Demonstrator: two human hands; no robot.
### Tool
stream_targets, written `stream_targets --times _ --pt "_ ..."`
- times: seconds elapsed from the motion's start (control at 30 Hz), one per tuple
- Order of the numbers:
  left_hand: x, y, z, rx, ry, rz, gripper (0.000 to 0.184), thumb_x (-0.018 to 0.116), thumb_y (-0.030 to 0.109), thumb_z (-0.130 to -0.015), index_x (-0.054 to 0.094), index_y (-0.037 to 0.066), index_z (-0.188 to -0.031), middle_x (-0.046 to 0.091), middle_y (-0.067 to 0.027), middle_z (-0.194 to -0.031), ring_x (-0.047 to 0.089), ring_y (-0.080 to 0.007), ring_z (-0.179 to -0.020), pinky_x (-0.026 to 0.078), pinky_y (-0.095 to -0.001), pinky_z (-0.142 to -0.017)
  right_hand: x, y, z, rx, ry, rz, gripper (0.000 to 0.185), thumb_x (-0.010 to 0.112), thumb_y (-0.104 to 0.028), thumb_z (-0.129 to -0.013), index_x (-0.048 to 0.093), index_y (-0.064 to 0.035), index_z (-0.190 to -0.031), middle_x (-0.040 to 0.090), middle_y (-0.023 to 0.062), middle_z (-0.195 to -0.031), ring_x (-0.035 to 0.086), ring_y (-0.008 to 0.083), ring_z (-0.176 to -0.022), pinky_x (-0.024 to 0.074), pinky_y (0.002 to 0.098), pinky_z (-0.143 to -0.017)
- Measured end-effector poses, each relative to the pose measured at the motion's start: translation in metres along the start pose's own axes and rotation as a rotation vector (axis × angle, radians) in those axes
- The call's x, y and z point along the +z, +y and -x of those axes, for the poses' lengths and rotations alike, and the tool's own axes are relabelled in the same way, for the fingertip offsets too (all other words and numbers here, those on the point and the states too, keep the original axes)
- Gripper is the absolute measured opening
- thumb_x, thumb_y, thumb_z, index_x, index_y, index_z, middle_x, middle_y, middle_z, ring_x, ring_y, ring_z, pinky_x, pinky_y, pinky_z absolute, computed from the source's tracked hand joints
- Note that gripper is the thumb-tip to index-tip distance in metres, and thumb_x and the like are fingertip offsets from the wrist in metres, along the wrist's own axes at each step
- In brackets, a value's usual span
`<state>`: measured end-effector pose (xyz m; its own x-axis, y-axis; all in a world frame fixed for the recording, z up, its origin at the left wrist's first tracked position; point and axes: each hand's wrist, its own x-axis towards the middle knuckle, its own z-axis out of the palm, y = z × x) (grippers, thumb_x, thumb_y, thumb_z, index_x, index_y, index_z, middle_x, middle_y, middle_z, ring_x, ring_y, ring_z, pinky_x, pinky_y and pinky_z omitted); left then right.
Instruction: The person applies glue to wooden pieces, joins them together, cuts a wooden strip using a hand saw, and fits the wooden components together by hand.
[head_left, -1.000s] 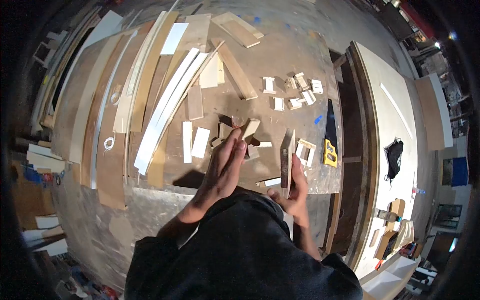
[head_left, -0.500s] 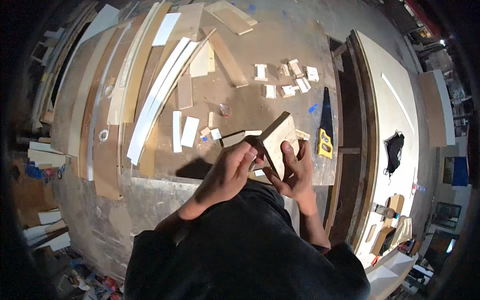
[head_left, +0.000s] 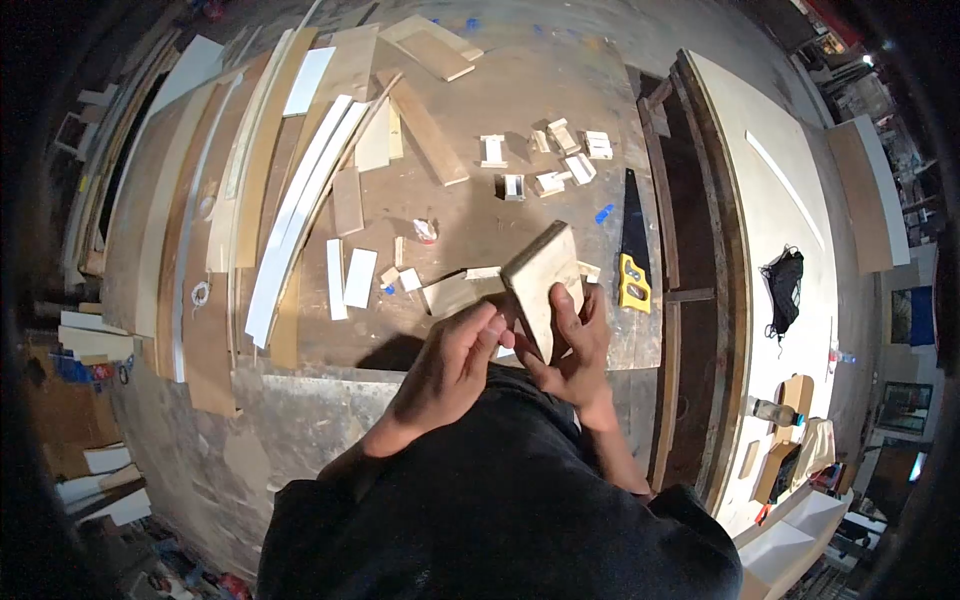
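My right hand (head_left: 575, 350) grips a thick wooden board (head_left: 545, 270), its thumb lying on the pale broad face. The board is tilted upright above the near edge of the workbench. Close to the board's left edge, my left hand (head_left: 455, 360) has its thumb and fingertips pinched together. Whatever is between those fingertips, if anything, is too small to make out. Behind the board lies a wooden piece (head_left: 455, 290) on the bench, partly hidden by it.
Long wood strips (head_left: 310, 215) lie on the left of the workbench (head_left: 300, 380). Several small wooden assemblies (head_left: 565, 165) sit farther back, near a handsaw (head_left: 633, 280) with a yellow handle. A second table (head_left: 790, 220) on the right bears a black cloth item (head_left: 783, 285) and a bottle (head_left: 775, 412).
The camera view has shifted slightly, moving the bench items left. My left fingertips have drawn down a little from the board's edge. The right hand keeps its hold on the board.
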<state>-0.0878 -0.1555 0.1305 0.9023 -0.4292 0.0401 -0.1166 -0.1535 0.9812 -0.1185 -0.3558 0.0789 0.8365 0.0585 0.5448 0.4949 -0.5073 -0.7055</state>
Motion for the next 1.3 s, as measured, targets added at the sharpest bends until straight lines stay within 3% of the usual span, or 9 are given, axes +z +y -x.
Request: stream_targets --times 0.07,0.2,0.33,0.57,0.73,0.8,0.87,1.27,1.3 --pt "0.006 0.001 -0.001 -0.073 0.019 0.074 0.028 0.044 0.020 -0.111 0.055 -0.003 -0.100 0.063 -0.0106 -0.080 0.060 -0.0168 -0.071 0.048 -0.0330 -0.066 -0.020 -0.007 0.000 0.047 -0.071 0.089 0.092 0.086 -0.008 -0.067 0.053 -0.0268 -0.151 0.057 0.0229 -0.118 0.062 0.0388 -0.096 0.0534 0.0427 -0.084" --pt "0.031 -0.011 -0.008 -0.136 0.011 -0.001 0.029 0.043 0.021 -0.112 0.057 -0.004 -0.109 0.062 -0.0080 -0.079 0.055 -0.0119 -0.068 0.047 -0.0304 -0.063 -0.042 0.031 0.027 0.199 -0.024 0.130 0.080 0.086 -0.007 -0.069 0.060 -0.0188 -0.144 0.057 0.0227 -0.114 0.063 0.0386 -0.097 0.0528 0.0416 -0.085" --pt "0.050 0.001 -0.011 -0.124 0.036 -0.008 0.031 0.044 0.017 -0.111 0.055 -0.003 -0.130 0.060 -0.0093 -0.079 0.055 -0.0137 -0.072 0.048 -0.0309 -0.067 -0.079 0.040 0.020 0.358 0.015 0.069 0.086 0.088 -0.012 -0.069 0.053 -0.0005 -0.147 0.058 0.0166 -0.109 0.058 0.0253 -0.096 0.0490 0.0369 -0.084" --pt "0.102 -0.003 -0.019 0.147 0.027 -0.174 0.023 0.048 0.010 -0.107 0.057 -0.006 -0.120 0.062 -0.0192 -0.086 0.065 -0.0316 -0.077 0.051 -0.0344 -0.072 -0.099 0.044 0.054 0.206 -0.093 -0.292 0.098 0.091 -0.025 -0.070 0.045 0.0007 -0.153 0.059 0.0143 -0.114 0.056 0.0244 -0.104 0.0451 0.0357 -0.092" --pt "0.122 -0.015 -0.016 0.048 -0.042 -0.038 0.018 0.049 0.011 -0.107 0.056 -0.006 -0.104 0.062 -0.0187 -0.082 0.063 -0.0326 -0.073 0.050 -0.0352 -0.070 -0.128 0.064 0.054 0.117 -0.220 -0.384 0.098 0.092 -0.027 -0.068 0.049 -0.0015 -0.152 0.058 0.0141 -0.110 0.055 0.0252 -0.096 0.0449 0.0357 -0.086" --pt "0.121 -0.012 -0.017 0.040 -0.078 -0.239 0.020 0.049 0.012 -0.107 0.055 -0.005 -0.099 0.063 -0.0155 -0.080 0.063 -0.0261 -0.071 0.049 -0.0331 -0.068 -0.143 0.063 0.052 0.132 -0.253 -0.380 0.098 0.092 -0.026 -0.066 0.050 -0.0035 -0.151 0.058 0.0121 -0.106 0.055 0.0234 -0.095 0.0443 0.0346 -0.084" --pt "0.130 0.001 -0.024 -0.067 0.106 0.083 0.020 0.047 0.010 -0.108 0.058 -0.004 -0.099 0.061 -0.0092 -0.077 0.056 -0.0141 -0.069 0.047 -0.0292 -0.065 -0.153 0.076 0.059 0.186 -0.326 -0.379 0.094 0.092 -0.019 -0.065 0.053 -0.0040 -0.149 0.060 0.0172 -0.116 0.060 0.0284 -0.103 0.0460 0.0360 -0.092" --pt "0.133 0.016 -0.041 -0.169 0.107 0.040 0.026 0.046 0.015 -0.110 0.062 -0.004 -0.116 0.061 -0.0029 -0.081 0.050 -0.0087 -0.073 0.044 -0.0259 -0.067 -0.185 0.110 0.053 0.340 -0.416 0.142 0.086 0.092 -0.023 -0.064 0.061 -0.0149 -0.144 0.055 0.0121 -0.097 0.056 0.0249 -0.082 0.0487 0.0347 -0.071" --pt "0.136 0.010 -0.045 -0.132 0.125 0.036 0.026 0.046 0.016 -0.110 0.062 -0.002 -0.119 0.062 -0.0022 -0.081 0.049 -0.0078 -0.073 0.044 -0.0260 -0.067 -0.180 0.114 0.056 0.264 -0.268 0.017 0.085 0.092 -0.024 -0.064 0.062 -0.0156 -0.144 0.056 0.0120 -0.097 0.057 0.0250 -0.083 0.0489 0.0350 -0.071"
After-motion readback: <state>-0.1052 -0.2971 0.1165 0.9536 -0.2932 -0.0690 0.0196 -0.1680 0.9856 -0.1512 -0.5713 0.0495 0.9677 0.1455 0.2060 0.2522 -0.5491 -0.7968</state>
